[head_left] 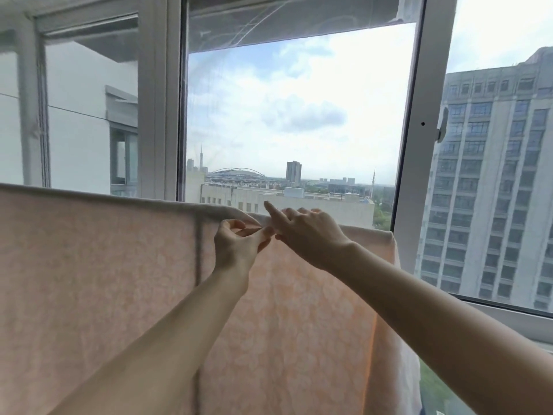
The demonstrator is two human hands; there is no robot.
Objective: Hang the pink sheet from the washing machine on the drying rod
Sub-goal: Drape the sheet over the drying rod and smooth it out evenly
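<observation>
The pink sheet (89, 265) with a faint flower pattern hangs in front of me, draped over a rod that it hides; its top fold runs from the left edge down to the right. My left hand (239, 244) pinches a fold of the sheet at the top edge, near the middle. My right hand (308, 232) rests on the same top edge just to the right, forefinger stretched out, thumb and other fingers at the cloth. The sheet's right end (389, 244) drops at a corner.
Straight behind the sheet stands a large window with white frames (410, 145). A window handle (442, 124) juts out on the right frame. The sill (508, 319) runs along the lower right. Tall buildings lie outside.
</observation>
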